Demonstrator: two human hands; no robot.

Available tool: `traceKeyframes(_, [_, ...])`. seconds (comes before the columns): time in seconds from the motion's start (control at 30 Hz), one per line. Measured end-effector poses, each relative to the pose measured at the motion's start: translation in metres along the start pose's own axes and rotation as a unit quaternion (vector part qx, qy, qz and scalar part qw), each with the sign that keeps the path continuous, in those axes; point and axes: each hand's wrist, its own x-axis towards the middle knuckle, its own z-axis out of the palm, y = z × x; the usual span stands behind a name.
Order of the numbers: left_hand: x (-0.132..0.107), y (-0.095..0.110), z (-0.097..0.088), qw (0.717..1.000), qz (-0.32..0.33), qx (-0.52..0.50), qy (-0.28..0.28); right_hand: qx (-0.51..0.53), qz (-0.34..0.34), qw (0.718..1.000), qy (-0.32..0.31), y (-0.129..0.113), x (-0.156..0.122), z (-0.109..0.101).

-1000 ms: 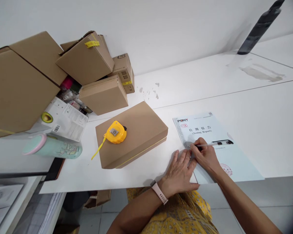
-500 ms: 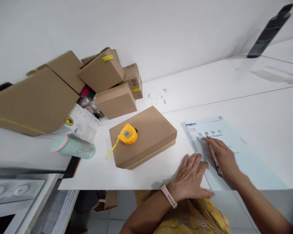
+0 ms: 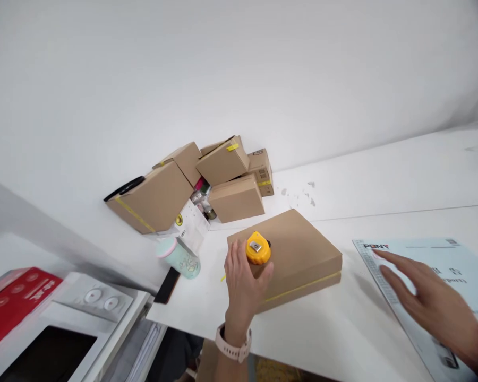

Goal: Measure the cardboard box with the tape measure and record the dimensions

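A yellow tape measure [image 3: 257, 248] lies on a flat cardboard box [image 3: 298, 253] in the middle of the white table [image 3: 342, 329]. My left hand [image 3: 244, 281], with a pale pink watch at the wrist, curls round the tape measure from the near side and touches it. My right hand [image 3: 426, 300] hovers with fingers stretched out flat over a pale blue printed report sheet [image 3: 430, 254] at the right. A pen [image 3: 446, 358] lies on the sheet near the lower right corner, partly behind my right wrist.
Several cardboard boxes [image 3: 227, 164] are piled against the wall at the back. A mint and pink bottle [image 3: 179, 258] lies on its side beside a dark phone [image 3: 167, 285]. A red box [image 3: 11, 302] and a white device [image 3: 91, 300] sit at the lower left.
My left hand has left the paper's edge and moved left onto the tape measure. My right hand has let go of the pen and opened. The view has swung up and left.
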Motion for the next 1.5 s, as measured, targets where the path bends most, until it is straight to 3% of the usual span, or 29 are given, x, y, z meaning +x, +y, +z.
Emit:
traceKeyframes(0.1, [0.006,-0.007,0.012,0.998,-0.046,-0.019,-0.039,0.093,0.027,0.993,-0.065,-0.048,0.012,0.02])
traceKeyframes(0.2, [0.014,-0.009,0.008,0.994,-0.043,-0.058,-0.086,0.153,0.066,0.982,-0.086,-0.076,0.011,0.036])
traceKeyframes(0.4, [0.028,0.006,-0.007,0.98,-0.003,-0.111,-0.163,0.138,0.101,0.985,-0.03,-0.075,-0.034,0.028])
traceKeyframes(0.5, [0.031,0.023,0.0,0.987,0.008,-0.085,-0.139,0.126,0.089,0.988,-0.022,-0.073,-0.048,0.018])
traceKeyframes(0.63, [0.034,0.036,0.006,0.987,-0.018,-0.117,-0.109,0.12,0.041,0.992,0.006,-0.078,-0.042,0.006])
traceKeyframes(0.7, [0.034,0.035,0.002,0.959,-0.059,-0.227,-0.163,0.119,0.029,0.992,0.032,-0.084,-0.031,-0.001])
traceKeyframes(0.77, [0.033,0.032,-0.008,0.892,-0.089,-0.362,-0.254,0.134,0.04,0.99,0.023,-0.095,-0.017,-0.007])
traceKeyframes(0.83, [0.034,0.031,-0.018,0.831,-0.096,-0.445,-0.32,0.176,0.059,0.982,-0.042,-0.112,0.0,-0.012])
traceKeyframes(0.87, [0.035,0.031,-0.023,0.816,-0.095,-0.46,-0.335,0.206,0.065,0.972,-0.088,-0.123,0.008,-0.013])
traceKeyframes(1.0, [0.04,0.035,-0.037,0.8,-0.1,-0.477,-0.35,0.36,0.093,0.899,-0.229,-0.169,0.034,-0.006])
traceKeyframes(1.13, [0.047,0.032,-0.043,0.788,-0.112,-0.483,-0.365,0.444,0.142,0.838,-0.283,-0.197,0.042,0.002])
traceKeyframes(1.27, [0.063,0.009,-0.049,0.809,-0.089,-0.463,-0.352,0.493,0.194,0.807,-0.262,-0.187,0.059,-0.002])
traceKeyframes(1.33, [0.073,-0.01,-0.055,0.837,-0.098,-0.438,-0.315,0.495,0.196,0.821,-0.208,-0.164,0.072,-0.009])
traceKeyframes(1.4, [0.082,-0.033,-0.061,0.859,-0.128,-0.408,-0.281,0.467,0.187,0.852,-0.144,-0.134,0.083,-0.015])
traceKeyframes(1.5, [0.089,-0.066,-0.066,0.869,-0.164,-0.382,-0.269,0.409,0.173,0.887,-0.13,-0.094,0.087,-0.018])
